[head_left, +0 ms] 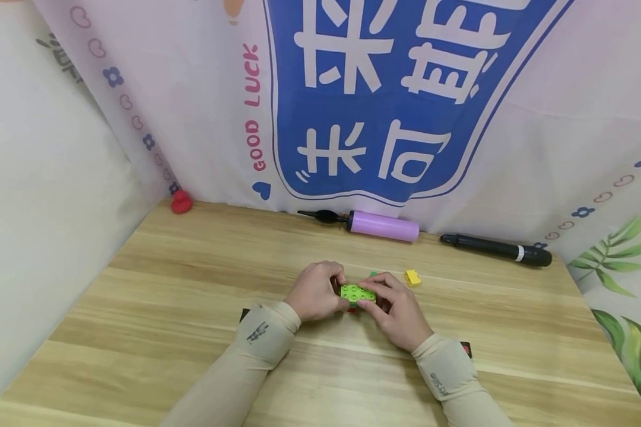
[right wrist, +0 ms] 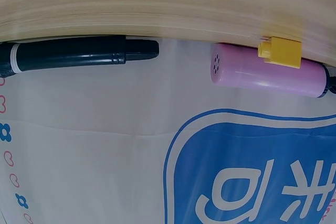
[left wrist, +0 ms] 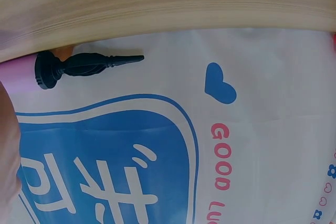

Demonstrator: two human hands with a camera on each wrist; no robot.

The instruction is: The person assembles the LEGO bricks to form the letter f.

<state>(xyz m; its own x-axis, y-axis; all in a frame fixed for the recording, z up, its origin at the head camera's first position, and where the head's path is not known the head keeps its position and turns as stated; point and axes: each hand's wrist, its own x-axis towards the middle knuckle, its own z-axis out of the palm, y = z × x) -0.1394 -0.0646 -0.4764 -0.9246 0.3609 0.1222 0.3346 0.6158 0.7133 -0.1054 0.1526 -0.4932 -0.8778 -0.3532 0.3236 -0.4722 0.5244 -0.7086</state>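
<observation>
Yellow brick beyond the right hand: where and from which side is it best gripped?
I'd pinch the yellow brick across its flat opposite sides, clear of the stud jutting from one end. From above with the right hand seems best: it is the nearer hand, though busy holding the light-green brick, and bare table surrounds the small, blocky piece.

Soft, even light brightens the head view; both wrist views look dimmer, greyer
</observation>
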